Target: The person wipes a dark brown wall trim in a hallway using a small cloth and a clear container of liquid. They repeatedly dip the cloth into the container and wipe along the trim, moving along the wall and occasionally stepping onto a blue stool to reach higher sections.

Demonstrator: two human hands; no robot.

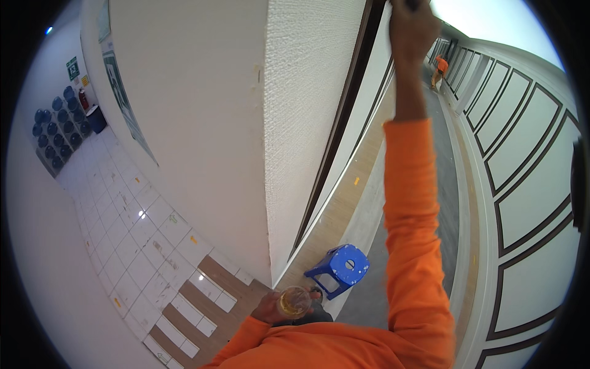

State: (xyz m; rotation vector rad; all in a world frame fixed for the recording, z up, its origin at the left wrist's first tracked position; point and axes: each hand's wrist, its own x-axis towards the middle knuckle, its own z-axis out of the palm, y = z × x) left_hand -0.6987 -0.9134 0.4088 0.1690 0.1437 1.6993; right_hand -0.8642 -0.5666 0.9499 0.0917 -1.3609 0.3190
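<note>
My left hand (267, 308) holds a clear plastic cup (295, 302) low in front of my body. A yellowish liquid lies in the cup. Raised high along the wall, my right hand (415, 32) is closed around a small dark object (412, 4), perhaps the end of a handle; the top edge of the picture cuts it off. Beside that hand runs the dark brown trim (341, 115) of the textured white wall (309, 92).
A paint-spotted blue plastic stool (348, 267) stands on the corridor floor near my feet. Farther down the corridor is a person in orange (440, 67). Panelled wall (530, 203) lines the right. At far left, water jugs (57, 124) fill a rack by a dark bin (96, 119).
</note>
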